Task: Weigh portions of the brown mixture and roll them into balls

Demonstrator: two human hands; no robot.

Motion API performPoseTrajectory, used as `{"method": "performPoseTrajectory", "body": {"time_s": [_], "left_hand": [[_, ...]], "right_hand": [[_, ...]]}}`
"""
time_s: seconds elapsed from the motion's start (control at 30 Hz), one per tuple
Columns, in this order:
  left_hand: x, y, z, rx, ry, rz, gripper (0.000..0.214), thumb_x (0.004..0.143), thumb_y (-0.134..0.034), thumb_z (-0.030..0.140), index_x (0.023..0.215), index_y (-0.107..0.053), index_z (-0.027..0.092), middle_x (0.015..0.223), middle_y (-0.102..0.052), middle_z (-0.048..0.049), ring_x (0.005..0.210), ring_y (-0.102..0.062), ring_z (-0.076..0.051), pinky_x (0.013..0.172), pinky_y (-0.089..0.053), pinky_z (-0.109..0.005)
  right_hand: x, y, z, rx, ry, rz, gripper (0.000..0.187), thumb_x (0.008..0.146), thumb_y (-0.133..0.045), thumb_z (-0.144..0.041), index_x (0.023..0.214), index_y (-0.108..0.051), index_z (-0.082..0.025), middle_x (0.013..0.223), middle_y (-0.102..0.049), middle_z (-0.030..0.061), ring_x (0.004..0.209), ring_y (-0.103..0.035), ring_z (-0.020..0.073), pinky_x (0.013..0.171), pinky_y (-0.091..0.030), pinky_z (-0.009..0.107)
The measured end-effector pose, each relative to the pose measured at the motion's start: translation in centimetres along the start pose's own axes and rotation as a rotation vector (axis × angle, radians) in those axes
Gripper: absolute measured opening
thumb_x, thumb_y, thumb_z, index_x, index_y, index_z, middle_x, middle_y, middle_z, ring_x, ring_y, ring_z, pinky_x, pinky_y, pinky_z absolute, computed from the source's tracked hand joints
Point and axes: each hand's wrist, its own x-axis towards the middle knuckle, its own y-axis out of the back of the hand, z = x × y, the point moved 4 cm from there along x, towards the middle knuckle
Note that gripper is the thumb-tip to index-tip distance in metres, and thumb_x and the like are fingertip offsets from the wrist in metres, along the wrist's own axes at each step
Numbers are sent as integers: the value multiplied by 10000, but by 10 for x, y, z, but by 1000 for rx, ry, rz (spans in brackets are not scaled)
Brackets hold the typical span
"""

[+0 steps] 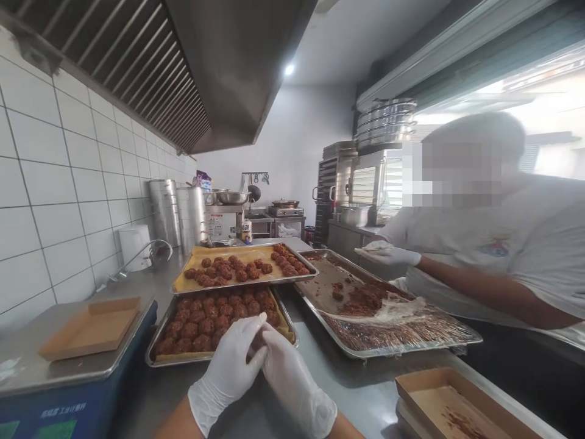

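My left hand (231,360) and my right hand (290,372), both in white gloves, are cupped against each other above the counter. Their fingers curl together, and a dark patch shows in the gap between the palms; what lies inside is hidden. Just beyond them, a metal tray (153,361) holds rows of reddish-brown balls (205,320). A second tray (301,277) rests partly over it, with more balls (242,268) on yellow paper. To the right, a large tray (315,299) carries loose reddish-brown mixture (365,302), partly under clear film (397,329).
A co-worker (498,244) with gloved hands (388,253) stands across the large tray. At left, a cardboard tray (91,329) sits on a scale (68,390). Another cardboard tray (439,381) with brown residue is at the lower right. A range hood (237,73) hangs overhead.
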Motion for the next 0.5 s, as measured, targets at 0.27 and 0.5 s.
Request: {"method": "performPoseTrajectory", "body": {"time_s": [0.27,0.5], "left_hand": [[-8,15,-9,131,-15,93,559,941,-596,228,1492,-508,265,1367,-650,-112,1230,-593,-310,1098,-450,-515],[4,23,-8,329,-94,133,521,848,-647,267,1356,-573,178,1239,-674,-128,1109,-626,-309,968,-538,-469]], "right_hand": [[-5,-7,-8,-369,105,113,515,715,-870,-447,1165,-744,-230,1314,-695,121,1256,-613,306,1118,-444,467],[19,-5,-29,-807,199,251,707,539,-915,-556,1133,-720,-226,1312,-694,193,1220,-652,385,1023,-551,520]]}}
